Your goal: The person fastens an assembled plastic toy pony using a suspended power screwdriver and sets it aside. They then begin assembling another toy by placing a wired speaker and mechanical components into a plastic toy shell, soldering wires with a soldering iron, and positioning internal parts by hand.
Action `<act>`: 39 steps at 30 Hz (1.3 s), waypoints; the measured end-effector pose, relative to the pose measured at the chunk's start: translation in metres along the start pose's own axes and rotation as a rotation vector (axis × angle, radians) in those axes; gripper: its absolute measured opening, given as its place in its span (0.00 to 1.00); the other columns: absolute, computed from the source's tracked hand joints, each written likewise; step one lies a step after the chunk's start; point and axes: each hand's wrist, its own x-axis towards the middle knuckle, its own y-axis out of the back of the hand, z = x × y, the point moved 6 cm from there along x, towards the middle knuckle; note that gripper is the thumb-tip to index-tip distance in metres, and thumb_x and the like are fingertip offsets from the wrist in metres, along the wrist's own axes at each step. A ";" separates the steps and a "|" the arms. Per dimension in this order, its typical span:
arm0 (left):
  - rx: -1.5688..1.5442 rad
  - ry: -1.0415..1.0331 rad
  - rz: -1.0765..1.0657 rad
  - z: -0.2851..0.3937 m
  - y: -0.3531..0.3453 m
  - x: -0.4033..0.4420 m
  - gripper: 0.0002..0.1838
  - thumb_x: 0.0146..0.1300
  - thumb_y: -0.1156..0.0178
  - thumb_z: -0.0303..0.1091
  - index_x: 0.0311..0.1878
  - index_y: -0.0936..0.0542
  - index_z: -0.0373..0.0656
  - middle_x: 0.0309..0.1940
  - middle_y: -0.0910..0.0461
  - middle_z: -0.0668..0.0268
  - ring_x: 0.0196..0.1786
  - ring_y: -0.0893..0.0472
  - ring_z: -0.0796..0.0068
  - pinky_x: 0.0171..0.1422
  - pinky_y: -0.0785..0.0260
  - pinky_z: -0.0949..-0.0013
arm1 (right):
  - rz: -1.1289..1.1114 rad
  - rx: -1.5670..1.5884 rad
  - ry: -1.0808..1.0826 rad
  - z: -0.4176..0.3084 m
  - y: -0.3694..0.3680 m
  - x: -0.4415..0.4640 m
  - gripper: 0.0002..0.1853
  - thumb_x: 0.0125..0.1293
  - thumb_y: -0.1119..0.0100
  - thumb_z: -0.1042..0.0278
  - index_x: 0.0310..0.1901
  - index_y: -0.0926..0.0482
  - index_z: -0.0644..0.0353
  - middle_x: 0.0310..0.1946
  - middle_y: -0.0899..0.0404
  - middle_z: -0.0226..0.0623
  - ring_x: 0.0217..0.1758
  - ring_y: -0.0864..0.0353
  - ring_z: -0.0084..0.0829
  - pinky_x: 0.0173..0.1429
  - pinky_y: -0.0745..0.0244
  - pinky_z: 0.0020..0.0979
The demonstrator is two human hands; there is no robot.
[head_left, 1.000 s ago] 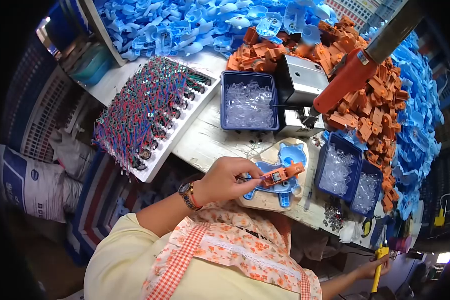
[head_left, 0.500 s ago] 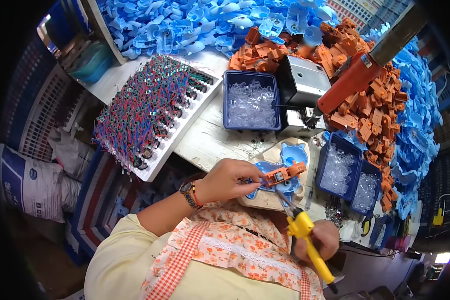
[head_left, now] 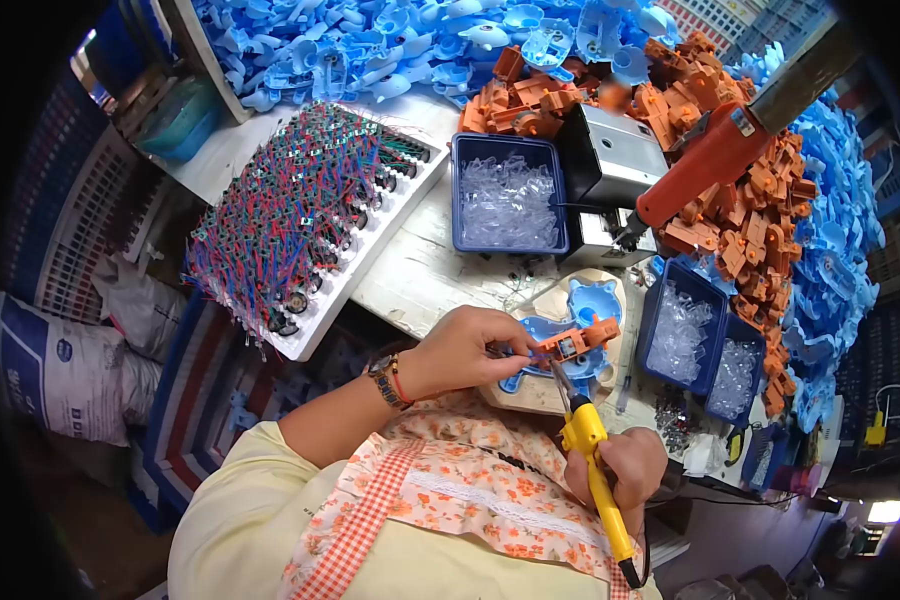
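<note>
Head view: your left hand (head_left: 470,350) has thumb and forefinger pressed together at the left end of the orange plastic housing (head_left: 573,344); can't tell whether they pinch its edge or something thin beside it, since the fingers cover the spot. Other left fingers curled, mostly hidden. Housing sits just right of those fingertips, over a blue plastic shell (head_left: 592,299) seated in a pale fixture block (head_left: 532,398). Shell partly covered by housing and hand. Your right hand (head_left: 627,468) is wrapped around a yellow soldering iron (head_left: 585,430), metal tip near the housing's left end; possibly touching, too small to confirm. Right fingers partly behind the handle, right forearm hardly visible.
</note>
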 end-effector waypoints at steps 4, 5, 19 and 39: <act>0.006 -0.004 -0.008 -0.002 -0.001 0.001 0.04 0.55 0.33 0.26 0.33 0.16 0.37 0.38 0.13 0.60 0.39 0.14 0.74 0.44 0.23 0.72 | -0.053 -0.020 -0.019 -0.004 -0.002 0.003 0.20 0.48 0.28 0.69 0.40 0.30 0.55 0.20 0.28 0.32 0.17 0.35 0.34 0.24 0.41 0.34; 0.005 0.001 -0.010 -0.002 -0.001 0.001 0.04 0.55 0.33 0.26 0.33 0.16 0.37 0.38 0.13 0.60 0.39 0.14 0.74 0.44 0.23 0.72 | -0.073 -0.021 -0.025 -0.004 -0.003 0.003 0.20 0.48 0.28 0.69 0.40 0.30 0.55 0.20 0.29 0.32 0.17 0.35 0.34 0.24 0.41 0.34; 0.050 0.057 0.004 0.004 0.003 0.004 0.07 0.52 0.36 0.34 0.31 0.15 0.42 0.31 0.15 0.64 0.33 0.16 0.67 0.40 0.25 0.68 | -0.003 0.003 -0.009 -0.007 -0.002 0.005 0.19 0.50 0.30 0.73 0.42 0.29 0.58 0.20 0.28 0.34 0.16 0.35 0.33 0.23 0.41 0.33; 0.168 0.045 -0.025 0.010 0.005 0.011 0.07 0.52 0.34 0.37 0.29 0.15 0.43 0.25 0.18 0.63 0.26 0.19 0.64 0.33 0.28 0.64 | -0.085 -0.062 -0.068 -0.012 -0.003 0.011 0.24 0.47 0.27 0.73 0.44 0.31 0.52 0.16 0.31 0.27 0.15 0.35 0.31 0.22 0.41 0.32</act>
